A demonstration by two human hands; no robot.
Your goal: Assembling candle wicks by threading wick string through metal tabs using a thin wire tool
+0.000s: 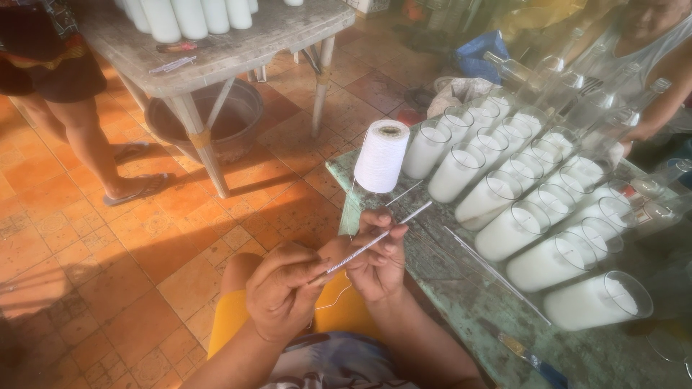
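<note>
The left hand (282, 292) is clenched around the near end of a thin rod wound with white thread (378, 239), fingers curled over it and the thumb pressing on top; the right hand (378, 256), just beside it and touching at the fingertips, pinches the same rod a little farther along between thumb and fingers, so the rod runs slantwise from the left fist, through the right fingers, and out beyond them — its free end pointing up and away to the right. A loose strand of white thread (333, 297) loops down below the two hands, over the yellow cloth (339, 310) on the person's lap. Just to the right of the right hand lies the worn green table (461, 302); on it, right of the hands, a long thin bare rod (497, 274) lies slantwise. Just beyond the hands stands a cone of white thread (381, 155), upright near the table's corner. Beyond and to the right of the cone, rows of glass jars filled with white wax (533, 209) lie tilted, side by side, touching. Farther off, behind them, another person (649, 57) sits among clear glass bottles (577, 86). Far to the left beyond the hands stands a grey table (238, 43) with white candles (191, 16) on it and a dark basin (216, 119) beneath; a standing person's legs (94, 144) are beside it on the orange tiled floor (108, 274).
</note>
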